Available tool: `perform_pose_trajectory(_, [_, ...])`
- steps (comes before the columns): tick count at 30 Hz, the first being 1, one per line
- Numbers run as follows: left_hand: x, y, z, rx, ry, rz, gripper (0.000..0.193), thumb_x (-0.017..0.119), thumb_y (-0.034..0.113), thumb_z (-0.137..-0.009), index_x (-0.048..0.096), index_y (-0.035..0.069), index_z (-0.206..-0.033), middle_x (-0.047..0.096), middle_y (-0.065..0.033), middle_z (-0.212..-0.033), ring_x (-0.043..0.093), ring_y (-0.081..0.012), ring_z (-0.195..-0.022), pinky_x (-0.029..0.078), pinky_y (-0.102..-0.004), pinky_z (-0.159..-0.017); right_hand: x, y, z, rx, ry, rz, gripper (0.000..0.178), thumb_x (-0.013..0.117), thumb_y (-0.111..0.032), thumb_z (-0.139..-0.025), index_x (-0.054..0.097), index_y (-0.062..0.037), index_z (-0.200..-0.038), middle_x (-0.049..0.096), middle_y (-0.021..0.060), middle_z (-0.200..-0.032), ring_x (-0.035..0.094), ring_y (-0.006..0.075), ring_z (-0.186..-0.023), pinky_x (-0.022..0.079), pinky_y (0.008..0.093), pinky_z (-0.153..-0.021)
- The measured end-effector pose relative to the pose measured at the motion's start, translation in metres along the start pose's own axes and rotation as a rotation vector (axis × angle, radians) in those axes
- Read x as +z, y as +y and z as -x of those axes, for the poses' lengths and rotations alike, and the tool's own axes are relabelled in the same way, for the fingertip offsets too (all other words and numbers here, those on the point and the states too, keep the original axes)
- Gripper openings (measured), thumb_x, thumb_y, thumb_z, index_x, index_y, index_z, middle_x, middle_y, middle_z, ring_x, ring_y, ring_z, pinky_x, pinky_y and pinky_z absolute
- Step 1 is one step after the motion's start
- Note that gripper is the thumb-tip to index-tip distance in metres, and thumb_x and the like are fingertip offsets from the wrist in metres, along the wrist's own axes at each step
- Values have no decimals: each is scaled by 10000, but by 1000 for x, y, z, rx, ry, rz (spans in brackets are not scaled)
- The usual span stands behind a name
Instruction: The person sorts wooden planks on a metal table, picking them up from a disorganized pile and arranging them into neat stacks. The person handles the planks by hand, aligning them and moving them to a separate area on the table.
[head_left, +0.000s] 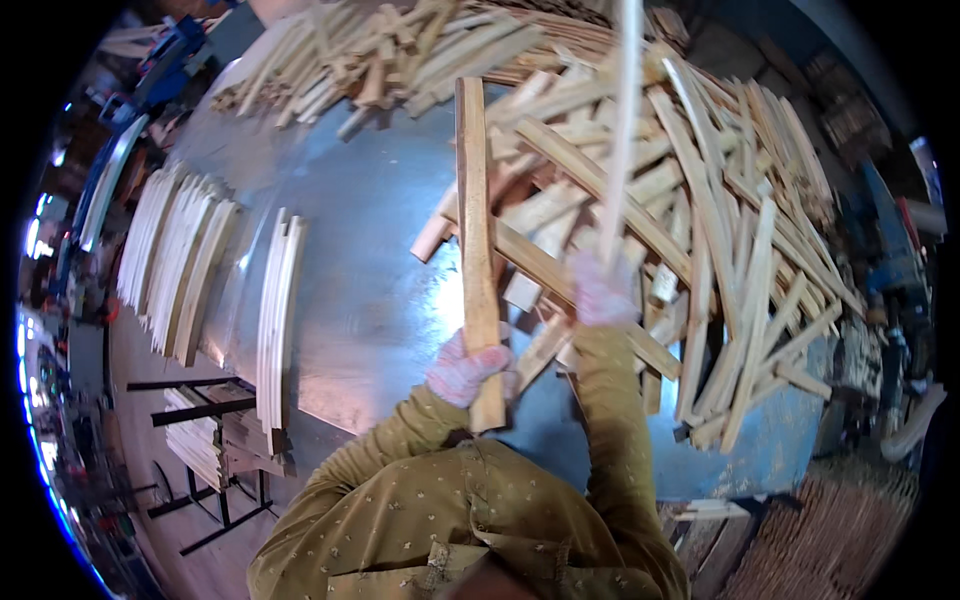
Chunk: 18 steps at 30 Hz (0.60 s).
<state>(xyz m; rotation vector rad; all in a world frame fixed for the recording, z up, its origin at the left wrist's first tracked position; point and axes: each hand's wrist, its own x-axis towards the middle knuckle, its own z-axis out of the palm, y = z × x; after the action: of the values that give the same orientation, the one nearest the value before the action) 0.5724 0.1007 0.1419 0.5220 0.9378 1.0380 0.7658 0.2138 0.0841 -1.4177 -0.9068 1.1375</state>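
Note:
My left hand (463, 372), in a pale glove, is closed round the near end of a long flat wooden slat (477, 230) with a darker edge. The slat points away from me over the metal table (370, 290). My gloved right hand (603, 290) is closed on the lower end of a thin whitish wooden strip (625, 120), which rises toward the top of the view and is smeared by motion. Behind and right of my hands lies a jumbled heap of wooden slats (690, 225). The right hand's fingers are partly blurred.
Several pale strips (278, 320) lie side by side on the table's left part. Farther left is a larger row of strips (175, 265). More loose wood (400, 60) covers the far edge. A black metal stand (225, 500) stands at lower left, stacked wood (830, 525) at lower right.

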Motion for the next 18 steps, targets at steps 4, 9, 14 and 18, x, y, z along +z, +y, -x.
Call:
perform_pose_trajectory(4, [-115, 96, -80, 110, 133, -513, 339, 666, 197, -873, 548, 32, -1144, 648, -102, -815, 653, -214, -671, 546, -335, -581, -37, 14, 25, -166, 201, -59, 371, 638, -99, -904, 506, 33, -1225, 587, 33, -934, 589, 139, -767, 521, 271, -651])
perform_pose_trajectory(9, [-253, 326, -253, 489, 750, -552, 378, 581, 368, -933, 632, 9, -1039, 680, -122, -860, 664, -188, -757, 528, -316, -649, 4, -1, 58, 11, 61, -33, 480, 632, -108, -918, 419, -16, -1338, 544, 29, -931, 540, 103, -728, 481, 212, -601])
perform_pose_trajectory(14, [-141, 161, -197, 608, -258, -294, 747, 600, 510, -894, 421, -16, -1393, 598, -146, -1154, 609, -234, -1021, 535, -316, -785, 33, 48, 44, 344, -134, -1006, 228, 412, -341, -1017, 485, -141, -1099, 396, 37, -784, 394, 116, -571, 384, 202, -431])
perform_pose_trajectory(18, [-88, 73, -104, 220, -204, -146, 683, 644, 425, -873, 417, -14, -1346, 591, -114, -1120, 624, -214, -951, 546, -288, -743, 55, -31, 74, -915, -426, 973, 946, 596, -610, -842, 277, 19, -1471, 521, 254, -1299, 507, 420, -1193, 380, 479, -1045])
